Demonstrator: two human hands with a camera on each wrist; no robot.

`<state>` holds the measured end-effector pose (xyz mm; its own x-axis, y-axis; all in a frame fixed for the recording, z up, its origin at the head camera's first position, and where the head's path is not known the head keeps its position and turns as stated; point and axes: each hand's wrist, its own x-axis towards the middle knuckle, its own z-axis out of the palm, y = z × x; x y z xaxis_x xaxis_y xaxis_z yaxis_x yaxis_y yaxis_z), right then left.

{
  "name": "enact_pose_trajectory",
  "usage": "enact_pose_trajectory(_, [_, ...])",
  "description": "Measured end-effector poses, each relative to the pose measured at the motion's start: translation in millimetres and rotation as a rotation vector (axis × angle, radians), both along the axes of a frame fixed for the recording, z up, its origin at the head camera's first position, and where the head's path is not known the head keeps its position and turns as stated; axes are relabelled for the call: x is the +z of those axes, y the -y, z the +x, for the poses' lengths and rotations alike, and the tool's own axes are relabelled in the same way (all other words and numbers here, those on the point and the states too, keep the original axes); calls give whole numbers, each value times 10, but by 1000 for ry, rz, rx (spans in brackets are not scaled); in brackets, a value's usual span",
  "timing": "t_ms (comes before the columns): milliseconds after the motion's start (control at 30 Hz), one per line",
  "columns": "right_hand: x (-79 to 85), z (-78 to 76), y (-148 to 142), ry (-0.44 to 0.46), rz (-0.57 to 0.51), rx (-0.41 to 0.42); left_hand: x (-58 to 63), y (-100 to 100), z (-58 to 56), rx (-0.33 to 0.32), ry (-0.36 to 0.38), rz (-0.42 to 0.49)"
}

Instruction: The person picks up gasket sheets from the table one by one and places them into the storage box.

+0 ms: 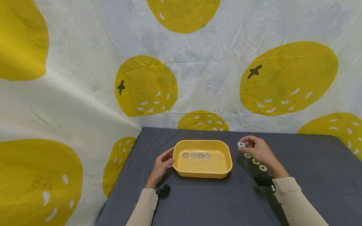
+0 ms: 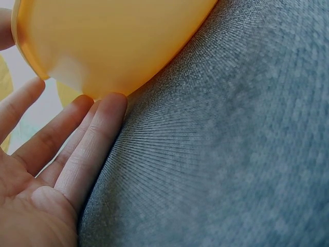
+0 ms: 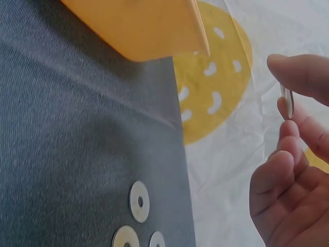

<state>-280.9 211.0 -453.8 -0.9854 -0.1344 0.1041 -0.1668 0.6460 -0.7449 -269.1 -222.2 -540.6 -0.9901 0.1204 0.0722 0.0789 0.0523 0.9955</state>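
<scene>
A yellow plastic tray (image 1: pixel 202 174) stands on the dark cloth, with several metal washers (image 1: pixel 193 155) in a row inside. At its left end my left hand (image 1: pixel 161 166) holds the wall, thumb at the rim and fingertips against the outside, as the left wrist view (image 2: pixel 56 180) also shows. To the right of the tray, my right hand (image 1: pixel 258 152) pinches a washer (image 1: pixel 241 144) between thumb and fingers, raised above the cloth. In the right wrist view this washer (image 3: pixel 289 100) appears edge-on. Three flat washers (image 1: pixel 255 161) lie in a slanting line below that hand.
The dark grey cloth (image 1: pixel 195 204) covers the table. A white sheet printed with yellow fruit (image 1: pixel 206 84) hangs behind and along the left side. Black straps (image 1: pixel 264 180) circle both wrists.
</scene>
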Motion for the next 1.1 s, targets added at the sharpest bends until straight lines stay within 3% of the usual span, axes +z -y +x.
enact_pose_trajectory(367, [92, -36, 159, 30, -18, -3, 30, -12, -5, 22, 7, -4])
enact_pose_trajectory(1100, [120, -127, 507, -32, 15, 56, 30, -12, -17, 15, 0, 2])
